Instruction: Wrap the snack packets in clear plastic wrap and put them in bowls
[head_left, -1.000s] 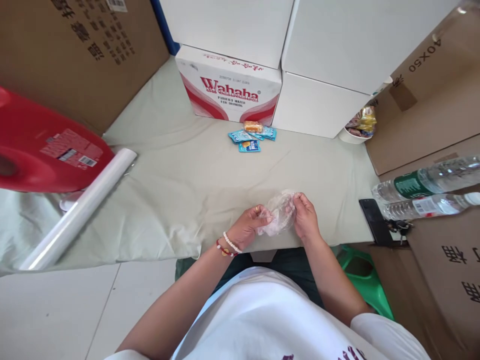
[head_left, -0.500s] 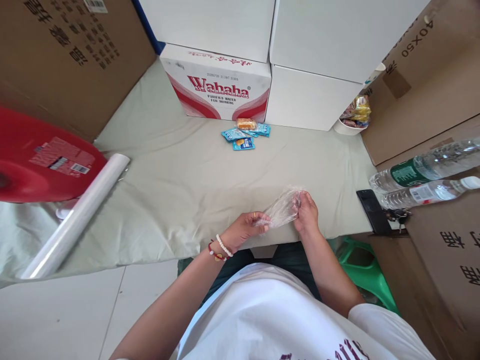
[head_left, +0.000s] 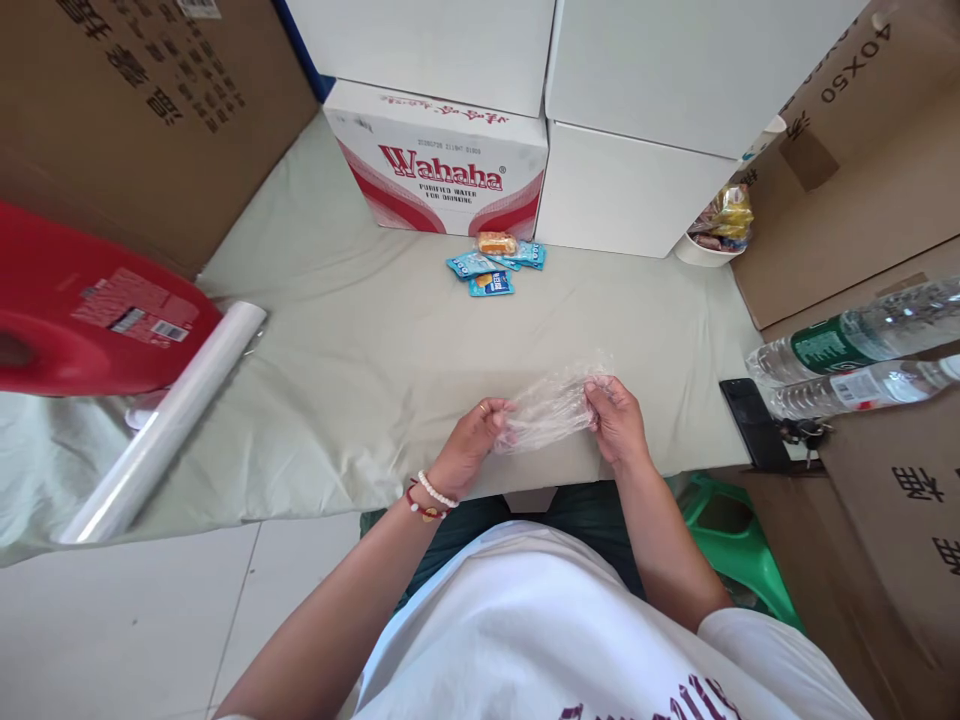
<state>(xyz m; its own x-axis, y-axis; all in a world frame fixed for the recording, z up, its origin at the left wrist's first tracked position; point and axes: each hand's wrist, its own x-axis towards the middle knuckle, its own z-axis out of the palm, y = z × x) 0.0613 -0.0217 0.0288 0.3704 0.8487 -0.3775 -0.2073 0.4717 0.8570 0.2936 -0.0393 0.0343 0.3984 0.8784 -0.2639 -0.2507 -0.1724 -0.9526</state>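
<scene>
A crumpled piece of clear plastic film (head_left: 550, 405) is stretched between my two hands just above the near edge of the cloth-covered table (head_left: 375, 340). My left hand (head_left: 474, 442), with a ring and bead bracelets at the wrist, pinches the film's left end. My right hand (head_left: 616, 422) grips its right end with closed fingers. Small blue snack packets (head_left: 491, 270) with an orange one on top lie farther back, in front of a Wahaha carton (head_left: 442, 172).
A roll of clear film (head_left: 169, 420) lies at the left beside a red plastic stool (head_left: 82, 315). White and brown cardboard boxes wall the back and sides. Two water bottles (head_left: 855, 365), a black phone (head_left: 754, 420) and a bowl of snacks (head_left: 716, 230) sit at the right.
My hands have drawn apart, pulling the bunched film out into a longer, flatter strip. The left hand has shifted left. The view has moved slightly.
</scene>
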